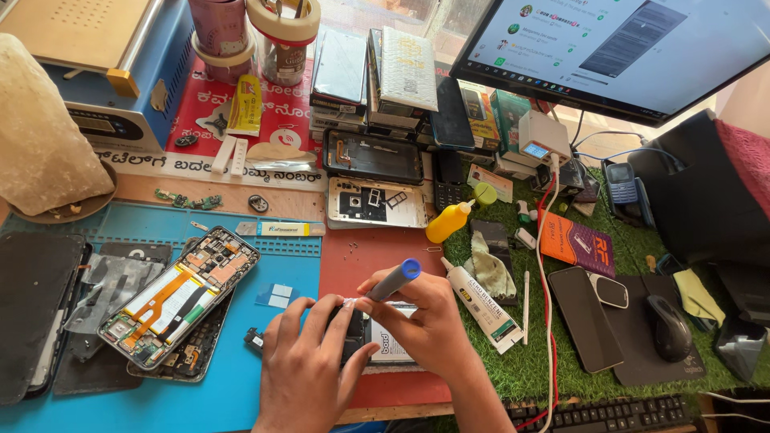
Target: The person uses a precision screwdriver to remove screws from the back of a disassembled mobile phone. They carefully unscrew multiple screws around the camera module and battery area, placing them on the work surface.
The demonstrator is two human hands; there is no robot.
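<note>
Your right hand [429,321] grips a grey pen tool with a blue cap [395,281], while your left hand [309,361] presses closed on a small dark phone part [353,333] on the near red mat [361,265], right of the opened phone [180,293].

The grey pen-shaped tool with a blue cap [395,280] contrasts with the small black phone part [350,333] beneath it. A blue rubber work mat [241,385] meets a red mat [353,256] and green artificial turf [529,369]. The opened phone with orange and white ribbon cables [178,295] lies on the blue; the squeeze bottle [447,221] is yellow, the glue tube [484,305] white with black print
</note>
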